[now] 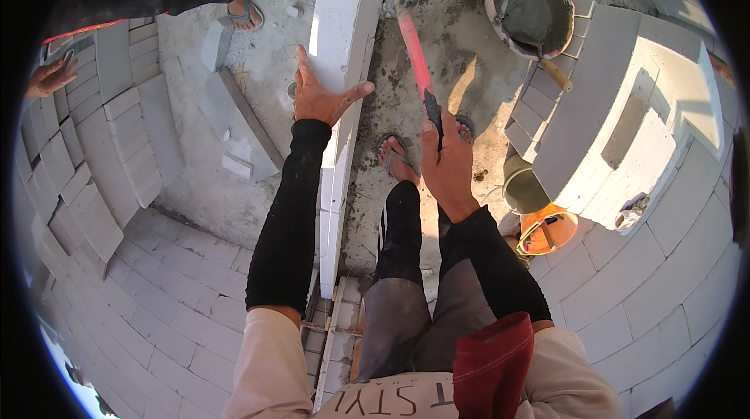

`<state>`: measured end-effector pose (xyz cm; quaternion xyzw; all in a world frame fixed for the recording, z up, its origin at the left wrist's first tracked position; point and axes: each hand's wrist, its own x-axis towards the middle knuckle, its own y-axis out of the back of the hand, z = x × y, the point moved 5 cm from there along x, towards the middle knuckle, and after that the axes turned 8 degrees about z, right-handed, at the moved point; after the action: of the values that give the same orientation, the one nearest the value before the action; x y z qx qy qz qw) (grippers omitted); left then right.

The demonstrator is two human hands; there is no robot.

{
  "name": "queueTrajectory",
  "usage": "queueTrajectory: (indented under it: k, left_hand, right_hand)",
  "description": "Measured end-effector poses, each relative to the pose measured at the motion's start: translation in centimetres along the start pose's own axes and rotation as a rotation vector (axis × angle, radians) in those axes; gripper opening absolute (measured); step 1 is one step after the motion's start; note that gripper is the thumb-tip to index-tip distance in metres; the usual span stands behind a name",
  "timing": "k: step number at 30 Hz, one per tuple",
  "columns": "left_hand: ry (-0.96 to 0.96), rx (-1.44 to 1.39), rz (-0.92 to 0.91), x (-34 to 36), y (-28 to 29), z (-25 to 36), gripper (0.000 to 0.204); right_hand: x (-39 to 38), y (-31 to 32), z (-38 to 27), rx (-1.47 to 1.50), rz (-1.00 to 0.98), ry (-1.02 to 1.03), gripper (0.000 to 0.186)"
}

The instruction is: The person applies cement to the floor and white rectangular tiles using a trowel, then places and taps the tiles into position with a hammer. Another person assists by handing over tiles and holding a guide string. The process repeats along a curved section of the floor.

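Note:
My right hand [451, 160] is closed around the black grip of a hammer [416, 53] with a red handle. Its grey, crusted head points away from me, just right of a low, narrow wall of pale blocks [341, 36]. On the wall's left side, my left hand [319, 97] is open, thumb stretched across the top and fingers pointing forward. It appears to rest on the block edge. A small round thing, partly hidden, lies beside its wrist.
At the upper right stands a bucket of wet mortar [539, 17], with a wooden handle [556, 75] below it. Nearer are an orange container [549, 230] and stacked blocks [582, 99]. More blocks [117, 138] lean at left, near another person's hand [53, 75] and sandalled foot [245, 13].

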<state>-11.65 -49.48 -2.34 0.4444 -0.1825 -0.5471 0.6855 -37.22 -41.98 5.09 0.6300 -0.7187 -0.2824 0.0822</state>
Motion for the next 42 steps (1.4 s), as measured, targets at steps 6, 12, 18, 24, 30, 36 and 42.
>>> queueTrajectory:
  k: [6,12,18,24,30,36,42]
  left_hand:
    - [0.117,-0.016,-0.105,1.5,-0.2,-6.5,0.090]
    - [0.134,-0.048,-0.001,1.1,-0.8,-4.6,0.075]
    - [0.137,-0.146,-0.055,1.2,0.0,-3.2,0.064]
    - [0.172,-0.033,-0.070,1.4,-0.4,-5.1,0.081]
    - [0.100,-0.135,-0.088,1.9,-0.7,-5.7,0.085]
    - [0.046,-0.219,-0.052,1.6,-0.2,-4.6,0.083]
    - [0.029,-0.148,0.002,2.0,-0.8,-4.8,0.087]
  right_hand:
    - [7.6,2.9,-5.7,-0.381,-0.087,0.385,0.040]
    - [11.6,2.1,-3.6,-0.577,-0.254,0.403,0.038]
    - [15.5,1.0,-5.5,-0.592,-0.103,0.436,0.027]
    - [19.1,-0.3,-7.6,-0.509,0.002,0.496,0.026]
    - [18.2,-0.2,-5.2,-0.585,-0.009,0.556,0.041]
    - [-0.8,7.2,4.5,-0.476,-0.491,-0.043,0.045]
    - [-18.4,3.7,9.8,-0.549,-0.841,0.065,0.035]
